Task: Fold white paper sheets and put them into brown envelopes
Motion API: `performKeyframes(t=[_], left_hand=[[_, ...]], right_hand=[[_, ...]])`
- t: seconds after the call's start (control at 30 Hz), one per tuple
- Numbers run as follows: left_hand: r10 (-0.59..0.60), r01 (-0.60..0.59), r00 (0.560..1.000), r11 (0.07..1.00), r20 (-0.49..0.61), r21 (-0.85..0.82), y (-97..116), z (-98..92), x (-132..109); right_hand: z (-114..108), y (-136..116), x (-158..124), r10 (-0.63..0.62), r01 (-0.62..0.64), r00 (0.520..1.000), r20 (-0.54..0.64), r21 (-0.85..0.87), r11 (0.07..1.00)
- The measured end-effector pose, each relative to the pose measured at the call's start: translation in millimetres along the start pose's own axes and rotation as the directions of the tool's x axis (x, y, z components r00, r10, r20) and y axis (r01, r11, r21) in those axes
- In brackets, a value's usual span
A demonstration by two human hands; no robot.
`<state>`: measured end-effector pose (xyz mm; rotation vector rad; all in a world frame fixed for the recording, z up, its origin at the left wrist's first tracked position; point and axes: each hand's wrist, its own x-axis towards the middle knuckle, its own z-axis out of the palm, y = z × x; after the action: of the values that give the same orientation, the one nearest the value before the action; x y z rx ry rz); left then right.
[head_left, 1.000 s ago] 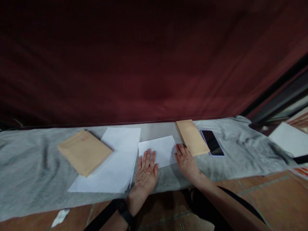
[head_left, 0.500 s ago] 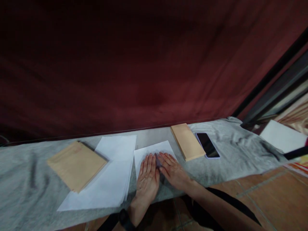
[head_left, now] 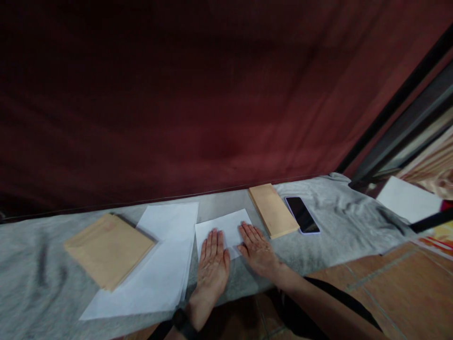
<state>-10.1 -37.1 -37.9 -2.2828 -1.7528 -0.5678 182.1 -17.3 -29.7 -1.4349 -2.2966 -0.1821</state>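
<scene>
A folded white sheet of paper (head_left: 226, 225) lies on the grey cloth (head_left: 336, 222) in front of me. My left hand (head_left: 212, 262) rests flat on its near left part, fingers stretched out together. My right hand (head_left: 257, 249) lies flat on the sheet's near right corner, fingers extended. Neither hand holds anything. A small stack of brown envelopes (head_left: 272, 210) sits just right of the sheet, close to my right fingertips. A stack of larger white sheets (head_left: 159, 257) lies just left of my left hand.
A pile of large brown envelopes (head_left: 108, 248) overlaps the white stack at the left. A dark phone (head_left: 302, 215) lies beside the small envelopes. A red curtain (head_left: 212, 94) hangs behind the cloth. Another white sheet (head_left: 408, 198) lies at far right. Tiled floor (head_left: 382, 288) is below.
My right hand slid from the sheet's right edge to the middle beside my left hand, then back toward the right corner. The left hand stayed flat on the paper.
</scene>
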Motion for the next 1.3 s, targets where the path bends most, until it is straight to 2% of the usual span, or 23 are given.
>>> performKeyframes(t=[0.37, 0.7, 0.77, 0.9, 0.97, 1.13, 1.3], left_hand=[[-0.02, 0.018, 0.999, 0.999, 0.04, 0.039, -10, -14.9, 1], [-0.059, 0.048, 0.994, 0.992, 0.091, 0.118, -13, -20.8, -1], [-0.02, 0.012, 0.995, 0.997, 0.101, 0.083, -9, -25.0, -2], [0.172, -0.166, 0.977, 0.984, 0.123, -0.063, 6, -31.8, -7], [0.214, -0.203, 0.969, 0.974, 0.123, -0.096, 15, -32.2, -11], [0.213, -0.206, 0.969, 0.976, 0.124, -0.073, 25, -30.1, -15], [0.192, -0.187, 0.978, 0.98, 0.082, -0.062, 24, -26.1, -16]], right_hand=[[-3, 7, -4, 0.058, -0.059, 0.998, -0.01, -0.057, 0.997], [-7, 11, -9, 0.116, -0.114, 0.993, 0.023, -0.071, 0.991], [-11, 11, -8, 0.119, -0.117, 0.992, 0.04, -0.053, 0.992], [-23, 7, -4, 0.036, -0.041, 0.994, 0.099, 0.055, 0.998], [-26, 1, -5, -0.032, 0.018, 0.992, 0.123, 0.117, 0.993], [-20, -13, -11, -0.154, 0.136, 0.981, 0.117, 0.147, 0.98], [-15, -16, -13, -0.14, 0.13, 0.986, 0.088, 0.111, 0.985]])
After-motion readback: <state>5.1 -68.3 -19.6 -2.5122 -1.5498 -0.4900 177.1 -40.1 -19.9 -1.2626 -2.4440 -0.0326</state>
